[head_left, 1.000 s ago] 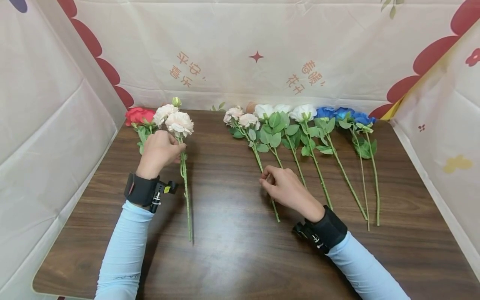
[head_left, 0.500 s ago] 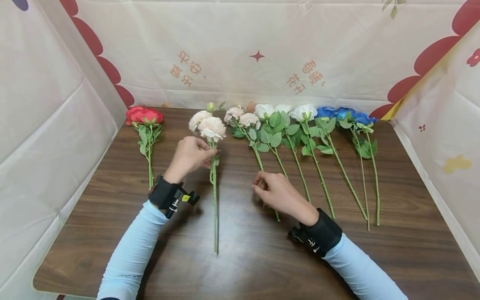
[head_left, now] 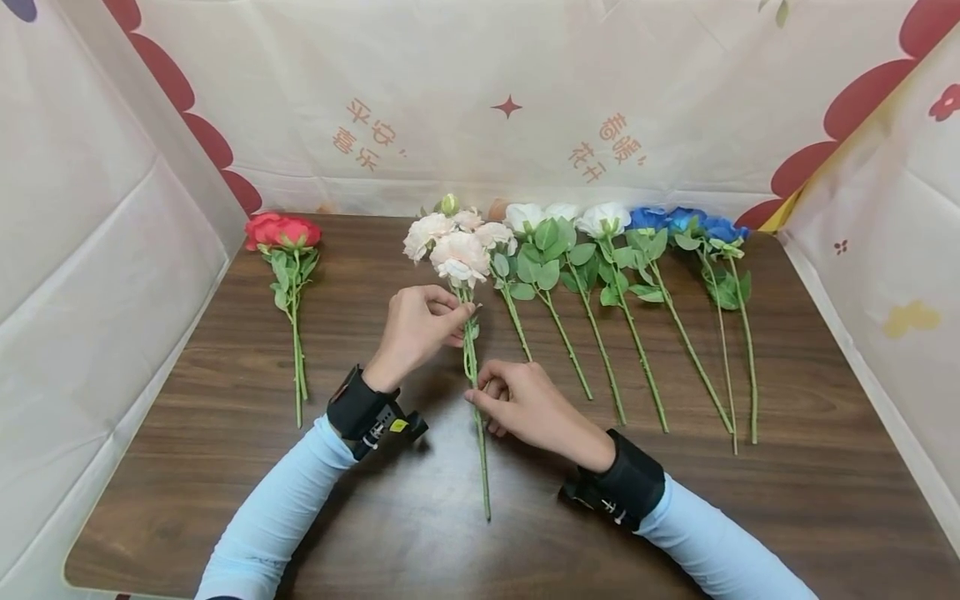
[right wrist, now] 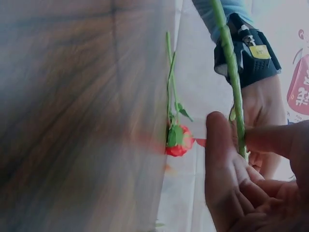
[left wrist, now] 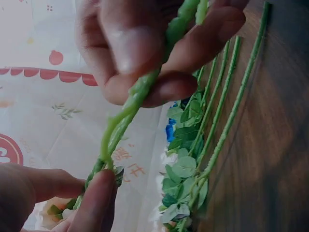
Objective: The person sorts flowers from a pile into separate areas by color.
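Note:
In the head view a long-stemmed pale pink flower with a green bud stands off the table at the middle. My left hand pinches its stem just under the blooms. Lower on the same stem my right hand pinches between thumb and fingers. The left wrist view shows the bumpy green stem running between both hands. In the right wrist view, the right thumb and index finger touch the stem from two sides. Another pale pink flower lies right behind, its blooms partly covered by the held one.
White roses and blue roses lie in a row along the back right of the wooden table. Red roses lie at the back left. A printed cloth walls the back and sides.
My left hand has carried the pale pink flower rightward from beside the red roses to the middle. My right hand has moved left and down, and now pinches its stem.

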The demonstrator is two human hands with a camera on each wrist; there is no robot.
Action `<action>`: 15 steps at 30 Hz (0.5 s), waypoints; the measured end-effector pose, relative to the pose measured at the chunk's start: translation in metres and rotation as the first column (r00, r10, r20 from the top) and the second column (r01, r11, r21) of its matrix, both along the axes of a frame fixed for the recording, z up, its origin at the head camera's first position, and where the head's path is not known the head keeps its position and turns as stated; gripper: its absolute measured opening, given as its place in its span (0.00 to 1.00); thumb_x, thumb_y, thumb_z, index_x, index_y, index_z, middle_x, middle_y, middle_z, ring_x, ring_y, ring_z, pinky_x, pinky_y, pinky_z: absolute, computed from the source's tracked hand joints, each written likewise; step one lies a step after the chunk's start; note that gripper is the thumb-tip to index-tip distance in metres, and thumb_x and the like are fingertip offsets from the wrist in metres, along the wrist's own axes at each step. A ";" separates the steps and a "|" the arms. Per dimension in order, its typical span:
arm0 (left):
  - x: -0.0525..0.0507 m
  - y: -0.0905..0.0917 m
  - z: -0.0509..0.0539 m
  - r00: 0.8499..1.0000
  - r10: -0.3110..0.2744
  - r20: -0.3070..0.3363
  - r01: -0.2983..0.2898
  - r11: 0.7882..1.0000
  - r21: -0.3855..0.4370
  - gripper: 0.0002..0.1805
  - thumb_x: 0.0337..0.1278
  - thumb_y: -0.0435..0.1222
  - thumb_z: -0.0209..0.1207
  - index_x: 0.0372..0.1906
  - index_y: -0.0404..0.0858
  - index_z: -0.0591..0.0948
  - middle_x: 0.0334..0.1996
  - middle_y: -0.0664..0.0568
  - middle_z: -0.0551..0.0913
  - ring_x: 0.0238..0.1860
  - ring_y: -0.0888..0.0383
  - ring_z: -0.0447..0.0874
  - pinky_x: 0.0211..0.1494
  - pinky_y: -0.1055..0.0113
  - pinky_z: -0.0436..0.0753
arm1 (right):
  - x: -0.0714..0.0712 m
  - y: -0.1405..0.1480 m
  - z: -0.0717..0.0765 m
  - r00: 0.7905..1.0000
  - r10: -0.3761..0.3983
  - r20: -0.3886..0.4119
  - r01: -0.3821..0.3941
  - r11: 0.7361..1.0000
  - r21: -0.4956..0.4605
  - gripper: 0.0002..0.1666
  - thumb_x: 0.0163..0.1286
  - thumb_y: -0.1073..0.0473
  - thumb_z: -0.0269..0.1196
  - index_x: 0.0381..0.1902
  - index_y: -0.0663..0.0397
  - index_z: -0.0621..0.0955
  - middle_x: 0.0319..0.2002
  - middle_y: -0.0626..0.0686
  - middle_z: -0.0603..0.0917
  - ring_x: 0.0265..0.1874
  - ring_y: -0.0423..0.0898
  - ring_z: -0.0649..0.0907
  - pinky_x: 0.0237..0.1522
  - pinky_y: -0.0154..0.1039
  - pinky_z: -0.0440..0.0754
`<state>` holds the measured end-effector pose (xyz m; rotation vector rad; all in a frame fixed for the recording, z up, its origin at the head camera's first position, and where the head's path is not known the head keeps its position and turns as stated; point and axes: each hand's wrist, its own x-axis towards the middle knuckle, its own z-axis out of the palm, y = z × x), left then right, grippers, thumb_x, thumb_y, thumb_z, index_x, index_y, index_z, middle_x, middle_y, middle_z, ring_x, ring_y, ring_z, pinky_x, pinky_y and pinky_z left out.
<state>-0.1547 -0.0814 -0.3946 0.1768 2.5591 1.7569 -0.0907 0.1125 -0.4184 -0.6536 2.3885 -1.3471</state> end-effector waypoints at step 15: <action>0.001 -0.003 0.003 0.999 -0.003 -0.040 0.002 1.000 -0.020 0.16 0.63 0.45 0.70 0.38 0.35 0.87 0.27 0.44 0.92 0.22 0.51 0.92 0.27 0.61 0.88 | -0.002 0.003 0.002 1.000 -0.007 0.028 0.008 1.000 -0.030 0.08 0.76 0.64 0.62 0.37 0.66 0.81 0.21 0.54 0.86 0.14 0.44 0.84 0.21 0.49 0.87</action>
